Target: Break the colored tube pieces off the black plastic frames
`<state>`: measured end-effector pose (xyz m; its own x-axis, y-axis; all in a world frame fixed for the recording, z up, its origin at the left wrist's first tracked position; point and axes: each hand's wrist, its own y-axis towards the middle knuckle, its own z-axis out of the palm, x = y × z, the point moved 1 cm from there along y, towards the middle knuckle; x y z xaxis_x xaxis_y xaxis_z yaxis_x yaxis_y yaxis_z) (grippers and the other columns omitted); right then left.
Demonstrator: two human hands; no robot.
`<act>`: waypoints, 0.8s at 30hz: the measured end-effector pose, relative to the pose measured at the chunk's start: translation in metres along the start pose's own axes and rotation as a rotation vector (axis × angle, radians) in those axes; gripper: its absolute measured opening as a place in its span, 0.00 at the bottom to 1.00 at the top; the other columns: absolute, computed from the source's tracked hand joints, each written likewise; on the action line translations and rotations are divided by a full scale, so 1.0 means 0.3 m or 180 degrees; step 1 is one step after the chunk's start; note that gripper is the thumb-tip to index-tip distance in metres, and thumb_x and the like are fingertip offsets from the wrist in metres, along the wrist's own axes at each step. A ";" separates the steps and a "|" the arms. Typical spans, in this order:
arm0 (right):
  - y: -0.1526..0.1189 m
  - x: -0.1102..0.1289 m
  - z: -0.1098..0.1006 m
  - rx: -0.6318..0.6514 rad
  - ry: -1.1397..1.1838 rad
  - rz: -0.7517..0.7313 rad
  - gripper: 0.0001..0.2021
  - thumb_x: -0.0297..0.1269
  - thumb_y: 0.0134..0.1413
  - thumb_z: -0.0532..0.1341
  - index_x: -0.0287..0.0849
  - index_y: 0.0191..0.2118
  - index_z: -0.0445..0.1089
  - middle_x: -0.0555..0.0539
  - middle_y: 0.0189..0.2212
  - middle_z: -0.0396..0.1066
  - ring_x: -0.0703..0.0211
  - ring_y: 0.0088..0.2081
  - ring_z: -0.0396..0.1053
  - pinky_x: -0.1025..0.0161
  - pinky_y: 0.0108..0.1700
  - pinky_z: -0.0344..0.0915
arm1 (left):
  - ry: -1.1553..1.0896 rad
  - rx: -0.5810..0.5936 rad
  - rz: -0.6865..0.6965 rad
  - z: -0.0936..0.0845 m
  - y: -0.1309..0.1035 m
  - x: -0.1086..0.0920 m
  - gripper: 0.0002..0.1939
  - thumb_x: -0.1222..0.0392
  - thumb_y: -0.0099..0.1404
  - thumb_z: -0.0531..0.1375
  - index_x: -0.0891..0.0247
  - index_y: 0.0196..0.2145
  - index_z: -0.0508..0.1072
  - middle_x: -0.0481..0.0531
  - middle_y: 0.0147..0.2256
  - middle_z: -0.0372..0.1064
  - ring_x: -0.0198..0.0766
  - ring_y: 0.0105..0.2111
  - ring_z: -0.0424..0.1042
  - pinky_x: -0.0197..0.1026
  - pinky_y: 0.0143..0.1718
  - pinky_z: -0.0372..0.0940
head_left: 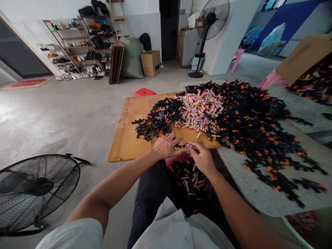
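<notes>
My left hand (167, 146) is at the front edge of the wooden board (121, 140), thumb and fingers closed around a small black toy gun (178, 146). Pinched in my right hand (203, 159) is a small pink-and-yellow tube (191, 146), close to the gun's end. Behind my hands lie a pile of similar tubes (201, 107) and a smaller heap of black toy guns (153, 124). Below them, between my legs, a red tub (171, 159) holds many black pieces with colourful tubes among them.
A large mound of black toy guns with orange tips (251, 114) spreads over the stone-like tabletop (261, 204) at right. A floor fan (41, 186) stands at left, a red stool (145, 92) behind the board. A tilted cardboard box (303, 57) spills more pieces at far right.
</notes>
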<state>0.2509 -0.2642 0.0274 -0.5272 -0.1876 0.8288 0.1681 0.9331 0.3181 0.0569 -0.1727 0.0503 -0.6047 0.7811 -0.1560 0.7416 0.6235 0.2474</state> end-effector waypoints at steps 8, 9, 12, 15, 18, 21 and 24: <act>0.003 -0.001 -0.019 0.0413 0.0610 0.0544 0.14 0.45 0.61 0.64 0.46 0.47 0.81 0.45 0.40 0.82 0.54 0.35 0.79 0.57 0.41 0.77 | -0.0027 0.0121 -0.0056 0.009 0.004 0.003 0.32 0.30 0.73 0.49 0.54 0.58 0.74 0.60 0.44 0.70 0.47 0.45 0.73 0.41 0.39 0.67; 0.004 -0.003 -0.023 0.0466 0.0705 0.0663 0.15 0.46 0.59 0.65 0.46 0.47 0.81 0.45 0.38 0.82 0.54 0.33 0.78 0.58 0.40 0.77 | -0.0023 0.0117 -0.0081 0.014 0.003 0.000 0.32 0.30 0.73 0.48 0.54 0.58 0.74 0.60 0.45 0.71 0.47 0.45 0.73 0.41 0.39 0.67; 0.003 -0.025 -0.035 0.0716 0.0900 0.0858 0.17 0.47 0.58 0.67 0.43 0.48 0.81 0.46 0.34 0.82 0.55 0.32 0.78 0.59 0.38 0.76 | -0.0091 0.0147 -0.0153 0.042 -0.012 -0.022 0.32 0.30 0.73 0.48 0.55 0.56 0.75 0.60 0.46 0.72 0.48 0.45 0.74 0.42 0.39 0.67; -0.013 -0.069 -0.045 0.1089 0.0897 0.0942 0.19 0.48 0.59 0.67 0.41 0.49 0.81 0.47 0.32 0.81 0.55 0.31 0.77 0.60 0.37 0.75 | -0.0229 0.0322 -0.0174 0.078 -0.040 -0.050 0.30 0.32 0.74 0.49 0.56 0.53 0.76 0.59 0.44 0.74 0.47 0.44 0.75 0.42 0.39 0.68; -0.050 -0.122 -0.052 0.1686 0.0713 0.0947 0.17 0.48 0.60 0.65 0.42 0.47 0.82 0.46 0.34 0.82 0.54 0.31 0.77 0.59 0.36 0.74 | -0.0479 0.0535 -0.0068 0.097 -0.056 -0.049 0.30 0.29 0.70 0.54 0.54 0.52 0.77 0.55 0.42 0.76 0.46 0.43 0.77 0.43 0.43 0.70; -0.095 -0.176 -0.060 0.2000 0.0145 0.0712 0.13 0.46 0.61 0.64 0.46 0.43 0.83 0.46 0.37 0.82 0.51 0.37 0.78 0.58 0.41 0.73 | -0.0533 0.0329 -0.0426 0.090 -0.031 0.015 0.26 0.35 0.72 0.56 0.55 0.54 0.77 0.55 0.48 0.76 0.45 0.47 0.76 0.43 0.48 0.71; -0.114 -0.217 -0.067 0.2278 -0.0508 0.0523 0.09 0.41 0.59 0.64 0.47 0.39 0.83 0.46 0.38 0.83 0.50 0.40 0.78 0.60 0.43 0.71 | -0.0204 0.0090 -0.0714 0.080 0.033 0.123 0.18 0.52 0.77 0.53 0.56 0.56 0.77 0.56 0.53 0.73 0.45 0.53 0.71 0.44 0.53 0.69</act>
<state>0.2963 -0.2901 -0.0282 -0.6655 -0.0326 0.7457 -0.2990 0.9271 -0.2263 0.0489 -0.1368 0.0240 -0.7363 0.6227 -0.2647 0.5991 0.7818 0.1727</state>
